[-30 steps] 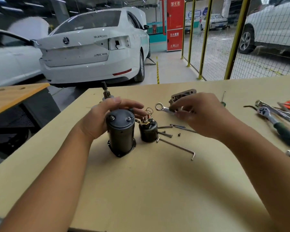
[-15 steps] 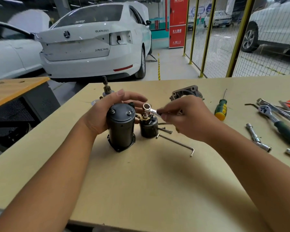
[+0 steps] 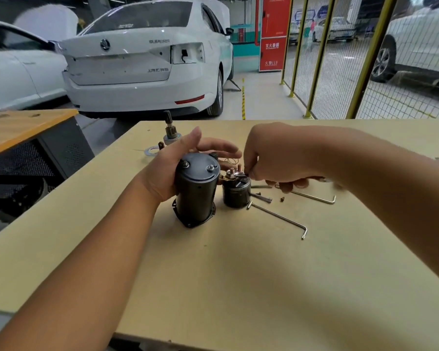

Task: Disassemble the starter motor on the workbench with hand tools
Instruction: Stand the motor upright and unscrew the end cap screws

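Motor (image 3: pixel 195 190) stands upright on the bench (image 3: pixel 238 287), my left hand (image 3: pixel 174 164) cupped round its far side. Just right of it, my right hand (image 3: pixel 274 158) pinches a wrench (image 3: pixel 238 176) on the solenoid (image 3: pixel 237 192) top. Long bolts (image 3: pixel 279 217) lie below that hand.

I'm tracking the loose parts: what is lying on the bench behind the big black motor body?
Behind the motor body, past the left hand holding it, a pinion gear shaft stands upright beside a flat washer. The hand covers anything directly behind the body.
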